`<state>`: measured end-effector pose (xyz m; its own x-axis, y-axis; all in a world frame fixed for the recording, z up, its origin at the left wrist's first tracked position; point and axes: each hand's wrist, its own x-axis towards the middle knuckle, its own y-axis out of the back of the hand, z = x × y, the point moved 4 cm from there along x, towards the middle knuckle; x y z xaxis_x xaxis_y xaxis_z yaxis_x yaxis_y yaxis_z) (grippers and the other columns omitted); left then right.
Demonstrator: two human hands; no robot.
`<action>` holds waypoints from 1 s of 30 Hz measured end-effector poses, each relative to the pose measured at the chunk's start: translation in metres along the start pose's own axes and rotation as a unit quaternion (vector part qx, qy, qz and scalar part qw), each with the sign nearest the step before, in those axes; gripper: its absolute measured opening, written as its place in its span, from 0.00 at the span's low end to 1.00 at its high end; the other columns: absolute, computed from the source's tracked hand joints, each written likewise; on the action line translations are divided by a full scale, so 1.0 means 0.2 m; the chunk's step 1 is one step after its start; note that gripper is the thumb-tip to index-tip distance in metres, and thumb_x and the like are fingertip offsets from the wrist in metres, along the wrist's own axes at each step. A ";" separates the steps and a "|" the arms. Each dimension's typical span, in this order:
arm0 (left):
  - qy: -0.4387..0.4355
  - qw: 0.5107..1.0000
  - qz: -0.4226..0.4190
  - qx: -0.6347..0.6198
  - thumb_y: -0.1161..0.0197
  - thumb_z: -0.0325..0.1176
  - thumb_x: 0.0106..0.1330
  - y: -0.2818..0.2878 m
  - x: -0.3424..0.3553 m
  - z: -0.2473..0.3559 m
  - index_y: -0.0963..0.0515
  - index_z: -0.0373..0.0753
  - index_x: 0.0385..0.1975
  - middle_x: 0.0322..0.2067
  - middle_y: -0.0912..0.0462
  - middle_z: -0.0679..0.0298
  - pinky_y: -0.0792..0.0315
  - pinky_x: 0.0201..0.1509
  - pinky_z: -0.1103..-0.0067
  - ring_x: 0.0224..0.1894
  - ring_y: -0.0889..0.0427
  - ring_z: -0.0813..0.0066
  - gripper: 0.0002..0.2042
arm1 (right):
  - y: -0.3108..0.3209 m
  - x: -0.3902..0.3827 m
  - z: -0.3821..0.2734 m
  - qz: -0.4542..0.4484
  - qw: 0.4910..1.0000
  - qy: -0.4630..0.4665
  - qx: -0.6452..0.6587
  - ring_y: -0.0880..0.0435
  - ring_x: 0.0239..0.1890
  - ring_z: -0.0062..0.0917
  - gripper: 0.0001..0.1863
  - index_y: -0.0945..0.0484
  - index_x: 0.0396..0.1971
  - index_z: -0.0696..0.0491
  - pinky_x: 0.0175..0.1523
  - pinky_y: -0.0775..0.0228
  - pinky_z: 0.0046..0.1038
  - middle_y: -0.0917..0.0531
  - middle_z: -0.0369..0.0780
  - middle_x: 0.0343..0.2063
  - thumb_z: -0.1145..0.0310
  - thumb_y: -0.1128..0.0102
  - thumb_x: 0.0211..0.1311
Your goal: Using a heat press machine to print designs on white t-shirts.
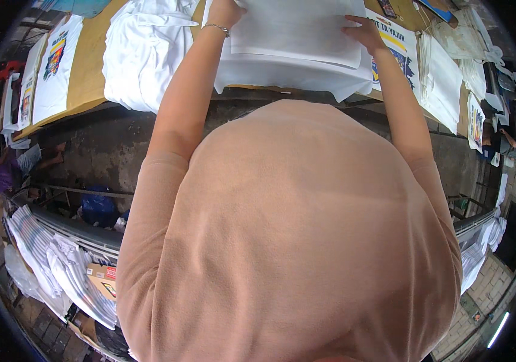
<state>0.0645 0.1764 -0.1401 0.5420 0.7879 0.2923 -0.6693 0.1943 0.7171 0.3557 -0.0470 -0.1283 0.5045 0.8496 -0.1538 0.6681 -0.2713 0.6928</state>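
Observation:
A white rectangular sheet (297, 36) lies over a white cloth (270, 73), whose near edge hangs over the front of the table. My right hand (366, 33) rests at the sheet's right edge, its fingers spread and reaching onto the sheet. My left hand (226, 12), with a bracelet at the wrist, is at the sheet's far left side. The top of the picture cuts off most of its fingers, so its grip is hidden.
A heap of white cloth (143, 54) sits left of my left arm on the brown table (86, 66). Printed white shirts (59, 57) lie farther left. To the right are a printed white piece (399, 45), folded white cloth (442, 84) and a phone (387, 7). Striped cloth (37, 244) lies behind me.

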 end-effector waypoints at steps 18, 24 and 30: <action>0.117 0.989 0.081 0.044 0.39 0.50 0.57 0.23 -0.03 -0.44 0.23 0.35 0.45 0.43 0.21 0.49 0.30 0.53 0.70 0.46 0.22 0.56 0.25 | 0.16 0.01 0.42 0.173 0.982 -0.031 0.067 0.23 0.49 0.31 0.29 0.23 0.48 0.54 0.51 0.31 0.30 0.21 0.45 0.46 0.45 0.41 0.54; 0.490 0.640 -0.198 -0.558 0.41 0.46 0.60 0.00 -0.24 -0.74 0.27 0.36 0.49 0.38 0.20 0.60 0.30 0.48 0.76 0.41 0.22 0.65 0.23 | -0.12 0.02 0.65 -0.047 0.806 -0.189 0.559 0.23 0.47 0.27 0.27 0.31 0.55 0.48 0.51 0.31 0.31 0.22 0.39 0.47 0.46 0.52 0.63; 0.377 0.792 -0.131 -0.461 0.40 0.30 0.60 0.20 -0.21 -0.53 0.33 0.42 0.55 0.42 0.25 0.64 0.30 0.43 0.75 0.43 0.26 0.73 0.22 | 0.21 -0.09 0.71 -0.035 0.929 -0.131 0.345 0.27 0.39 0.16 0.28 0.33 0.60 0.46 0.45 0.32 0.20 0.25 0.33 0.47 0.72 0.48 0.56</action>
<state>-0.0388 0.2139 -0.1900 0.4981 0.7076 -0.5012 -0.8597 0.4784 -0.1790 0.4529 -0.1380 -0.1957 0.5019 0.7616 -0.4099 0.8503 -0.5213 0.0725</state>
